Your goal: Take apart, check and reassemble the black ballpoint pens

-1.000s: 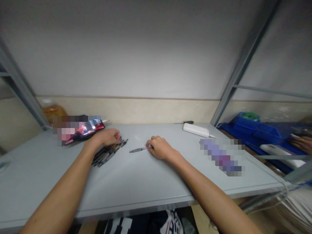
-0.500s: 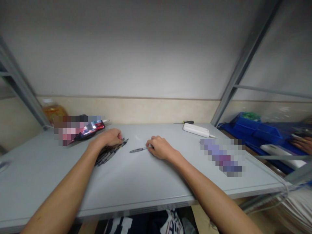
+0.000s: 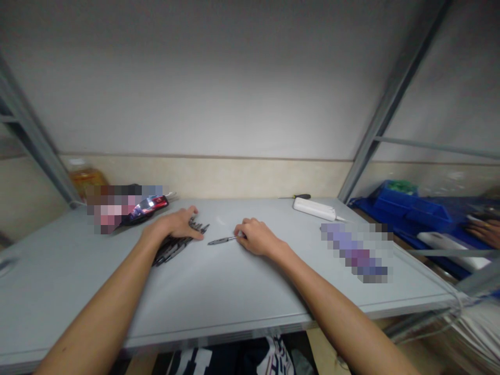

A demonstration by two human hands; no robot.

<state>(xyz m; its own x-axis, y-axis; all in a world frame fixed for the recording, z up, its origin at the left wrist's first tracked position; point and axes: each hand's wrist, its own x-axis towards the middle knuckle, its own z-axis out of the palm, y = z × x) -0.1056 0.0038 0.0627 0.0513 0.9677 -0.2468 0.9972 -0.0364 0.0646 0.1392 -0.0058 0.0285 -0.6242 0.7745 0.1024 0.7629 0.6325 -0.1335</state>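
A pile of dark pens lies on the grey table, left of centre. Over its far part rests my left hand, thumb and fingers spread apart, with pen ends showing in the gap between them. Its palm and wrist cover part of the pile. To the right, my right hand has its fingers curled around one end of a single pen. That pen lies low over the tabletop and points left toward the pile.
A white power strip and a screwdriver lie at the back right. At the back left are shiny packets and a bottle of amber liquid. Blue bins stand beyond the right frame post, near another person's hand.
My left hand's fingers have opened from a pinch, the thumb swinging out over the pens. Some pen ends have shifted slightly right. My right hand and its pen stay almost still.
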